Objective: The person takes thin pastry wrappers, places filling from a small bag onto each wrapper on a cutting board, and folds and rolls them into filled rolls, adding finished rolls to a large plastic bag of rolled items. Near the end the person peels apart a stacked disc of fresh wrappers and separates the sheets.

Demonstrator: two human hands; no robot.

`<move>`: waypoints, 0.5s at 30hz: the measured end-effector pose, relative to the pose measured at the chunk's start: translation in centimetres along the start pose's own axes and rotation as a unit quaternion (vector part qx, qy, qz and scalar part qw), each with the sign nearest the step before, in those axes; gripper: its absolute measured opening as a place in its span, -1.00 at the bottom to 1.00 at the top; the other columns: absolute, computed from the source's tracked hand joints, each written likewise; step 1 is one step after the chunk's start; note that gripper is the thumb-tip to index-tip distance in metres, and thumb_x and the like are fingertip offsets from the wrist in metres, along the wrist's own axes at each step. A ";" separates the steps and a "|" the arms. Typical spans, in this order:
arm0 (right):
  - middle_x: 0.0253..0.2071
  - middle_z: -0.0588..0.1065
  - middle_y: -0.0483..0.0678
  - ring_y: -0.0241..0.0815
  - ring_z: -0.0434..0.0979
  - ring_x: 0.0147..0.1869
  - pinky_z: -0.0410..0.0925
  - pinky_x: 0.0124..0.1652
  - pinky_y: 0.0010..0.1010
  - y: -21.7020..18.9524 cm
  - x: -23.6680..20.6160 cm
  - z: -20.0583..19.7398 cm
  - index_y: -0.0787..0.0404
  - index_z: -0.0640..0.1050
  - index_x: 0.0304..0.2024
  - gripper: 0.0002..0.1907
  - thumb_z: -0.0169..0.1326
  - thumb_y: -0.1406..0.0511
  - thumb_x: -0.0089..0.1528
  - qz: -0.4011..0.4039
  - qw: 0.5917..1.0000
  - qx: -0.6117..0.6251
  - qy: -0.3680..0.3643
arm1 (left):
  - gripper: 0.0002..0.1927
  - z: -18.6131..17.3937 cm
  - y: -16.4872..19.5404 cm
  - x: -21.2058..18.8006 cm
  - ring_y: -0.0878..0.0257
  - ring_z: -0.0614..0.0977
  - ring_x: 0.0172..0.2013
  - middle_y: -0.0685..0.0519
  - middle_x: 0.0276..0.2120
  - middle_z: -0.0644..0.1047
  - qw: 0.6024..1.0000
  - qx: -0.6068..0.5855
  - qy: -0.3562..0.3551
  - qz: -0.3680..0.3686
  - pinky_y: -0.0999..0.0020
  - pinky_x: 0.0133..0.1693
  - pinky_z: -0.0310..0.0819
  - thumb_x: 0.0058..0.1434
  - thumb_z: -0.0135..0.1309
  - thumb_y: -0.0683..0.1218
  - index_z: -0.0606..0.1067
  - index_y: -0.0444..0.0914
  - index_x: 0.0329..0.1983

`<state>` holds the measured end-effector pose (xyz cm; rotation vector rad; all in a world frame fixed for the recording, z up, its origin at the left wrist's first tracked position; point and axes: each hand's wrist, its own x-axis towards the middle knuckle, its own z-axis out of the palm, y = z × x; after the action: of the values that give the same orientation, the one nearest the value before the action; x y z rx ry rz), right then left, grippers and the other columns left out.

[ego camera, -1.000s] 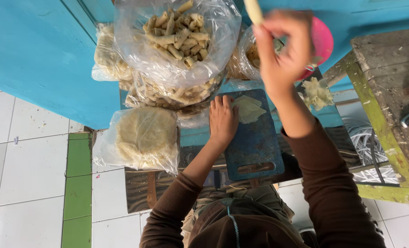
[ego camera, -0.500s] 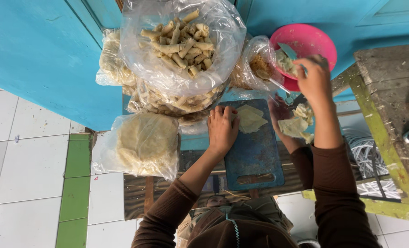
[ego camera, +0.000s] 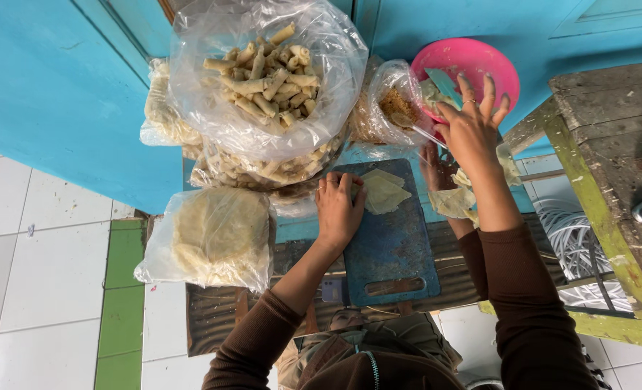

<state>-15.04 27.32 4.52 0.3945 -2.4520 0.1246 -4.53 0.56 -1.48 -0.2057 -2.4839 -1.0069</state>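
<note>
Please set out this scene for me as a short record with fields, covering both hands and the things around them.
left hand: flat on the near edge of the blue cutting board, fingertips at a pale wrapper sheet
right hand: raised, fingers spread, over the pink bowl
filling: brownish crumbs in a small clear bag with a spoon in it
finished pieces: rolled sticks in a large clear bag
spare wrappers: a stack in a bag left of the board
surroundings: blue wall, tiled floor, worn wooden bench at right
</note>
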 end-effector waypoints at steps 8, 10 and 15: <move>0.47 0.32 0.01 0.31 -0.08 0.68 -0.28 0.42 0.44 0.1 -0.1 1.1 0.00 0.71 -0.15 -0.89 0.23 0.34 0.31 -0.019 0.999 -0.026 0.014 | -0.78 -0.2 0.1 -0.1 -0.06 0.46 0.01 -0.05 -0.07 0.45 1.000 0.003 -0.003 -0.004 0.00 0.04 0.31 0.19 0.22 -0.04 0.52 -0.15 -0.13; 0.39 0.34 0.03 0.30 -0.02 0.62 -0.26 0.42 0.44 0.0 0.0 1.2 0.09 0.64 -0.19 -0.95 0.23 0.37 0.33 -0.019 0.999 -0.038 0.008 | -0.78 -0.2 0.1 -0.1 -0.05 0.46 0.01 -0.05 -0.07 0.45 1.000 0.005 -0.004 -0.003 0.00 0.03 0.31 0.19 0.22 -0.04 0.52 -0.15 -0.13; 0.22 0.31 0.17 0.30 0.15 0.50 -0.09 0.37 0.35 -1.3 0.1 -0.8 0.20 0.49 -0.05 -0.72 0.20 0.46 0.21 0.012 0.999 0.047 -0.010 | -0.79 -0.1 0.0 -0.2 -0.05 0.46 0.00 -0.05 -0.08 0.45 1.000 0.006 -0.003 -0.005 0.00 0.03 0.31 0.21 0.22 -0.03 0.51 -0.15 -0.13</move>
<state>-14.22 26.20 5.23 0.4087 -2.4784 0.2469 -4.33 0.54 -1.47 -0.1935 -2.4983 -0.9965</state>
